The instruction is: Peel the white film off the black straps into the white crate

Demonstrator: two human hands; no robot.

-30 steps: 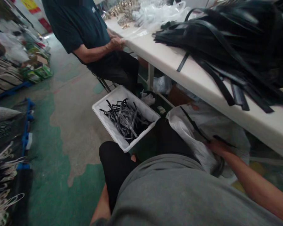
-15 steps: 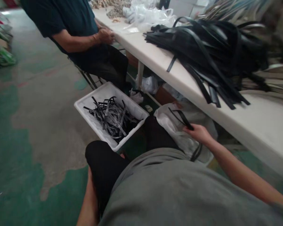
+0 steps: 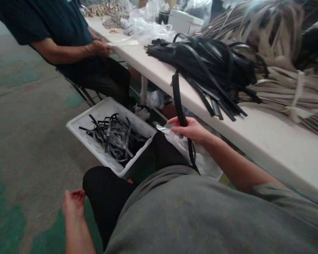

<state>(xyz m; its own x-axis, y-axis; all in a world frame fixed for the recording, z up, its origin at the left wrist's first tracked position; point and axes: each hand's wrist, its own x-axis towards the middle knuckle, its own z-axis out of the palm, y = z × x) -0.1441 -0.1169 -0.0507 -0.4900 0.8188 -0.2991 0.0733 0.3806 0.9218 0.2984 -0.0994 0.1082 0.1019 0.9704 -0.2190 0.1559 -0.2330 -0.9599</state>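
My right hand (image 3: pixel 192 130) is closed around a long black strap (image 3: pixel 178 100). One end of the strap rises above the fingers, and the rest hangs in a loop below the wrist, beside my thigh. Next to the fingertips is a whitish plastic piece (image 3: pixel 164 129); whether the fingers grip it I cannot make out. Down beside my left knee hangs my left hand (image 3: pixel 74 203), thumb and loosely bent fingers apart, with nothing visible in it. In front of my knees, a white plastic bin (image 3: pixel 88 151) holds a tangle of black strips (image 3: pixel 116 135), some in clear wrapping.
A white table (image 3: pixel 270 141) runs along my right, bearing a bundle of black straps (image 3: pixel 209 67) and tied beige straps (image 3: pixel 275 88). Across the bin sits a co-worker (image 3: pixel 58 31), hands at the table edge. Plastic bags (image 3: pixel 155 99) lie under the table.
My right hand has risen and moved left, bringing the black strap up from beside the table toward the bin. My left hand has come into view by the knee. The camera has shifted.
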